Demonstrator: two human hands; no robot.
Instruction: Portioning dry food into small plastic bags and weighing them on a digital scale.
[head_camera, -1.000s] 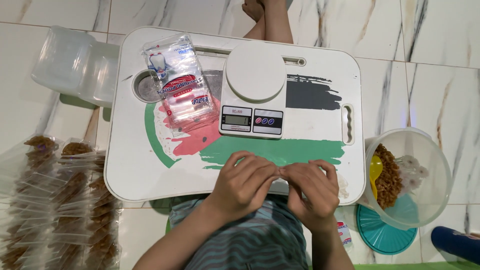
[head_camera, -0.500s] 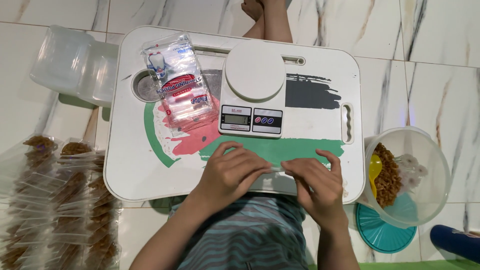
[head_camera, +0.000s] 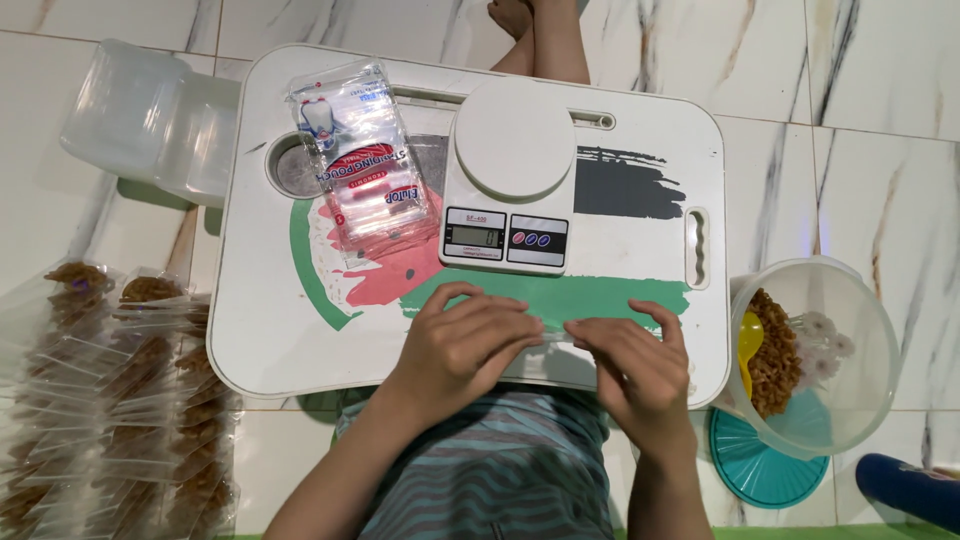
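Head view looks straight down on a white lap tray (head_camera: 280, 340) painted with green, red and dark brush strokes, and every place below is given from that tray. At its near edge both hands rest side by side. Left hand (head_camera: 462, 345) lies palm down with fingers curled, the fingertips pressing on a small clear pouch (head_camera: 557, 335) that lies flat on the tray's near edge. Right hand (head_camera: 635, 370) meets it from the other side, fingers bent and pinching the same pouch, so the two hands almost touch over it. The pouch is mostly hidden beneath the fingers, and its contents cannot be told. Below the hands, off the tray's near edge, a striped teal shirt (head_camera: 490, 480) shows.

At the tray's middle stands a white kitchen scale (head_camera: 508, 190) with a round platform and a small display facing the person. Just left of the scale lies a pack of clear stand-up pouches (head_camera: 360, 160), tilted, partly covering a round cup recess (head_camera: 295, 170).

Off the tray's right edge a clear plastic tub (head_camera: 850, 340) holds brown fried snack and a yellow spoon (head_camera: 750, 340), sitting on a teal lid (head_camera: 760, 465). Off the left edge, rows of filled clear bags (head_camera: 110, 400) lie on the marble floor, and a clear empty container (head_camera: 150, 120) sits by the far left corner. Beyond the far edge a bare foot (head_camera: 530, 30) shows.
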